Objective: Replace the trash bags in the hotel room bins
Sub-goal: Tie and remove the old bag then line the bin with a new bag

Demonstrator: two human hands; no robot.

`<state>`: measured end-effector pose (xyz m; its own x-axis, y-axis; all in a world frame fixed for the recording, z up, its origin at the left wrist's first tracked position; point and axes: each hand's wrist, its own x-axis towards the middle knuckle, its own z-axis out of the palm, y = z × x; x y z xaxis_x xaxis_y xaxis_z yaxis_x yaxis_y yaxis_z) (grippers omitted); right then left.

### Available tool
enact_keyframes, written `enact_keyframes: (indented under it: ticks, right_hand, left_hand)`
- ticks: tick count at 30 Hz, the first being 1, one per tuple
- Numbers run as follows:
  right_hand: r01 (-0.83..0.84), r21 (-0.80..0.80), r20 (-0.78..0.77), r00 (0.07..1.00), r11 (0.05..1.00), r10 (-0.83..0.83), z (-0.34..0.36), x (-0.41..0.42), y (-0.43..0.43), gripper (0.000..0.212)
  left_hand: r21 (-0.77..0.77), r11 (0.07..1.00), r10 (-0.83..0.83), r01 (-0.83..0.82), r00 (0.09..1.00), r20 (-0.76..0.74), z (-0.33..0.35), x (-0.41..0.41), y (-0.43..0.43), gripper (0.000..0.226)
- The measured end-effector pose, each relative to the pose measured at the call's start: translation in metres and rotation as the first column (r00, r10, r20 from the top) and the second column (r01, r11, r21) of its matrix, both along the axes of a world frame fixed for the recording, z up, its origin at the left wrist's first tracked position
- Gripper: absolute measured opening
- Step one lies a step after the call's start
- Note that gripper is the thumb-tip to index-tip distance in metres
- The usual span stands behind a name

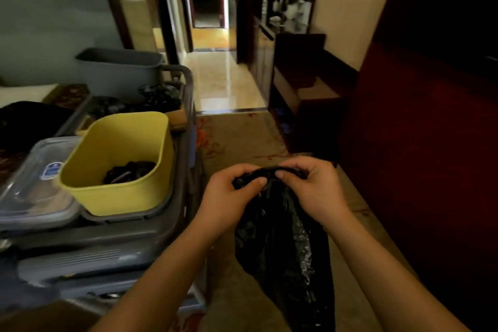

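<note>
**A:** Both hands are up at centre, and the bag (280, 250) is right between them, held in the air over the carpet (237, 143).

**B:** What's the grip?

**A:** Left hand (229, 194) has its fingers curled over the bunched top edge, thumb pressed on it from this side. Right hand (312, 188) is the same: fingers folded over, thumb tip pinching the plastic. The two thumbs sit close together.

**B:** And the rest of the bag?

**A:** It hangs straight down below the wrists, black, glossy and crumpled, running out past the bottom edge of the view. I can't tell whether its mouth is open.

**B:** What's on the left?

**A:** The cart (107, 240), grey, just beside the left forearm. On top of it is a yellow bin (121, 197), upright, its yellow walls showing inside, with a dark crumpled bundle (129, 171) lying in the bottom.

**B:** Anything next to that?

**A:** A clear lidded box (32, 191) just beside the bin's left side, with a blue label on the lid. Behind the yellow bin there's a heap of black bags (159, 97). Farther back is a grey bin (116, 75), upright, by the cart's handle.

**B:** And ahead?

**A:** The carpet gives way to shiny tiles (218, 81) leading to a doorway. A dark cabinet (296, 105) stands along the right wall.
</note>
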<state>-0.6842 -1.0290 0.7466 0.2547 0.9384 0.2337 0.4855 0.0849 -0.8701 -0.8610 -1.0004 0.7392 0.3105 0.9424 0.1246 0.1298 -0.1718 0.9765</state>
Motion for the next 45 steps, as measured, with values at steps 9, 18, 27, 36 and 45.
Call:
enact_keyframes:
  ticks: [9, 18, 27, 36, 45]
  right_hand:
    - [-0.146, 0.221, 0.073, 0.988, 0.964, 0.133, 0.07, -0.046, 0.117, 0.013]
    - [-0.329, 0.465, 0.201, 0.943, 0.822, 0.264, 0.19, -0.119, 0.208, 0.023]
    - [-0.446, 0.607, 0.212, 0.889, 0.658, 0.406, 0.252, -0.185, 0.29, 0.009]
    - [-0.487, 0.498, 0.077, 0.849, 0.718, 0.523, 0.176, -0.237, 0.333, 0.01]
    - [-0.716, 0.181, 0.18, 0.698, 0.674, 0.693, 0.065, -0.25, 0.336, 0.01]
  left_hand:
    - [0.1, 0.981, 0.143, -0.169, 0.964, 0.225, 0.059, -0.04, 0.082, 0.016]
    - [0.328, 0.892, 0.189, -0.31, 0.917, 0.352, 0.155, -0.106, 0.155, 0.016]
    - [0.45, 0.743, 0.332, -0.496, 0.856, 0.396, 0.223, -0.157, 0.196, 0.015]
    - [0.405, 0.624, 0.687, -0.668, 0.716, 0.125, 0.177, -0.184, 0.211, 0.017]
    - [0.274, 0.77, 0.621, -0.577, 0.577, -0.531, 0.092, -0.215, 0.191, 0.035]
